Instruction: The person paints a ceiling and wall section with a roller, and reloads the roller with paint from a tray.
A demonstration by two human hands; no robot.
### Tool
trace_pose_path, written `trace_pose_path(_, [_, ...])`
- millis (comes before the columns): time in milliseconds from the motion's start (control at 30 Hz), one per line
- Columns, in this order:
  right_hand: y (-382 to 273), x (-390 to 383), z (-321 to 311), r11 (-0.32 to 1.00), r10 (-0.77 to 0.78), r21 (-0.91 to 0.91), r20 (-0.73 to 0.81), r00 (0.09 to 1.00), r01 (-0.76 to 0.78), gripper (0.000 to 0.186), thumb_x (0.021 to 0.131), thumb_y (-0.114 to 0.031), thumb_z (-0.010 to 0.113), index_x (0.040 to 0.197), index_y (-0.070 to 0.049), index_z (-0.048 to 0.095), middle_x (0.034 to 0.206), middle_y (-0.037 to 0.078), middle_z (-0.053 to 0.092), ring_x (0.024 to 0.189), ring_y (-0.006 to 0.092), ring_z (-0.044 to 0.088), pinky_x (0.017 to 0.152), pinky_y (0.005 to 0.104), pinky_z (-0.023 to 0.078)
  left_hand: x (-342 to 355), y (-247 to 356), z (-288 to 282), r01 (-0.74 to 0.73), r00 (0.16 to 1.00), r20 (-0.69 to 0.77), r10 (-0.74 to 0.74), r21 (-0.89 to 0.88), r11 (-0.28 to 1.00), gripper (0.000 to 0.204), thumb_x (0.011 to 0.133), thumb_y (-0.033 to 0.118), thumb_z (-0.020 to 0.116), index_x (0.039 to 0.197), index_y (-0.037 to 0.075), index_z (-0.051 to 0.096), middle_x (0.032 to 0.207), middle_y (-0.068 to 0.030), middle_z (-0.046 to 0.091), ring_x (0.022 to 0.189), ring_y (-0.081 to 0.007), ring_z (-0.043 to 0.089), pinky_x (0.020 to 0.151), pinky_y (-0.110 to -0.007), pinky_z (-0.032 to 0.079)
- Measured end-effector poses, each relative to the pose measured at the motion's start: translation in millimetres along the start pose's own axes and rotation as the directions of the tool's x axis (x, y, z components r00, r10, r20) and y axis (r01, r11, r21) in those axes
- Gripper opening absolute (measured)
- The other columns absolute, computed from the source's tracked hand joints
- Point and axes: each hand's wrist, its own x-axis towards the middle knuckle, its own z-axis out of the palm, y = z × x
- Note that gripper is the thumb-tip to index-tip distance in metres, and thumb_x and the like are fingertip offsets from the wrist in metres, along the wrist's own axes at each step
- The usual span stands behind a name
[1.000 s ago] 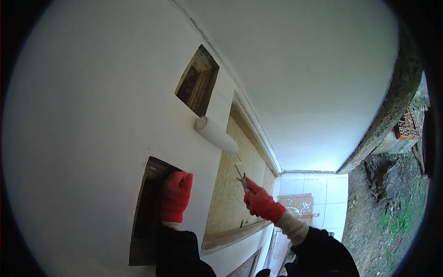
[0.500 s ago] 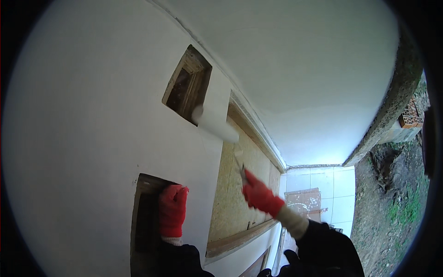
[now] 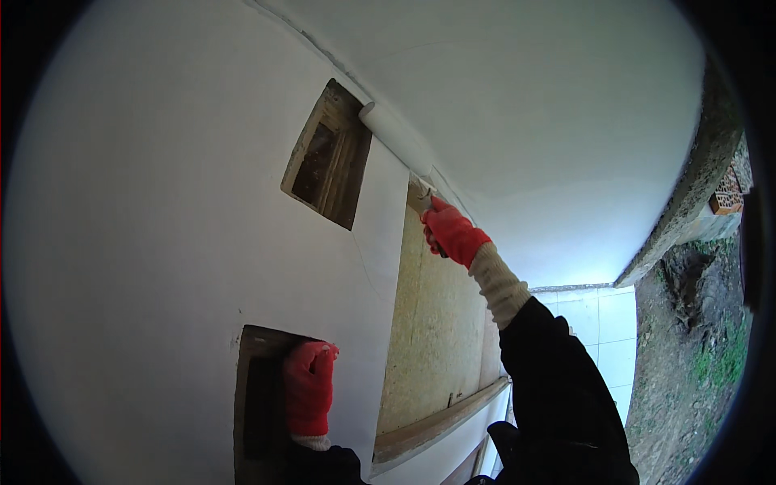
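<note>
My right hand [image 3: 454, 233], in a red-coated glove with a pale cuff, is closed round the handle of a paint roller [image 3: 396, 137]. The white roller lies along the corner where the white wall [image 3: 162, 210] meets the ceiling [image 3: 550, 153]. Its left end reaches the upper right side of a small recessed opening [image 3: 319, 158]. My left hand [image 3: 309, 392], gloved alike, is curled over the right edge of a lower opening [image 3: 260, 396]; its fingertips are partly hidden. Dark sleeves cover both forearms.
Right of the wall strip is a large board-filled opening [image 3: 436, 323] with a wooden sill [image 3: 436, 420] below. White floor tiles [image 3: 594, 319] show far down at the right. Beyond lie bare ground with grass [image 3: 711, 364] and hollow bricks [image 3: 727, 194].
My right hand has risen, carrying the roller up from the wall beside the upper opening to the ceiling corner. My left hand keeps its hold on the edge.
</note>
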Motion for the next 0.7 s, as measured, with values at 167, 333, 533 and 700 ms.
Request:
trace_pose_path(167, [45.5, -58.8, 4.1, 0.983, -0.066, -0.17, 0.038, 0.997, 0.071, 0.045, 0.09, -0.011, 0.039, 0.135, -0.012, 0.036, 0.061, 0.003, 0.046, 0.043, 0.0127, 0.045, 0.038, 0.0291, 0.041, -4.2, -9.4, -4.3, 0.025, 1.0, 0.006, -0.026, 0.025, 0.999, 0.015, 0.085, 0.013, 0.054, 0.078, 0.001, 0.06, 0.074, -0.0099, 0.063, 0.068, -0.0184, 0.06, 0.065, -0.03, 0.047])
trace_pose_path(333, [70.1, -103.3, 5.6, 0.988, 0.093, -0.128, 0.042, 0.995, -0.087, 0.057, 0.091, -0.011, 0.039, 0.145, -0.015, 0.022, 0.066, 0.002, 0.047, 0.046, 0.0113, 0.046, 0.037, 0.0274, 0.043, -5.1, -6.9, -4.6, 0.029, 0.999, 0.013, -0.03, 0.019, 0.999, 0.014, 0.085, 0.012, 0.054, 0.079, 0.001, 0.06, 0.074, -0.0095, 0.063, 0.069, -0.0185, 0.06, 0.065, -0.03, 0.047])
trace_pose_path(533, [17.0, 2.9, -3.3, 1.0, -0.025, -0.007, -0.061, 0.998, 0.025, 0.024, 0.089, -0.012, 0.041, 0.113, -0.01, 0.045, 0.06, 0.004, 0.043, 0.043, 0.0158, 0.043, 0.038, 0.0329, 0.039, -3.7, -2.8, -4.6, 0.032, 0.999, 0.021, -0.032, 0.033, 0.999, 0.011, 0.084, 0.011, 0.055, 0.08, 0.001, 0.06, 0.076, -0.0088, 0.063, 0.07, -0.0171, 0.06, 0.065, -0.029, 0.047])
trace_pose_path(700, [-11.0, 42.5, -13.6, 1.0, 0.01, -0.028, 0.002, 1.0, -0.01, 0.042, 0.091, -0.015, 0.04, 0.133, -0.013, 0.036, 0.061, 0.002, 0.043, 0.045, 0.0132, 0.042, 0.04, 0.0323, 0.04, -1.1, -1.4, -0.5, 0.071, 0.997, 0.023, -0.071, -0.006, 0.997, 0.012, 0.085, 0.011, 0.056, 0.08, 0.002, 0.06, 0.077, -0.0088, 0.063, 0.072, -0.0175, 0.06, 0.067, -0.029, 0.047])
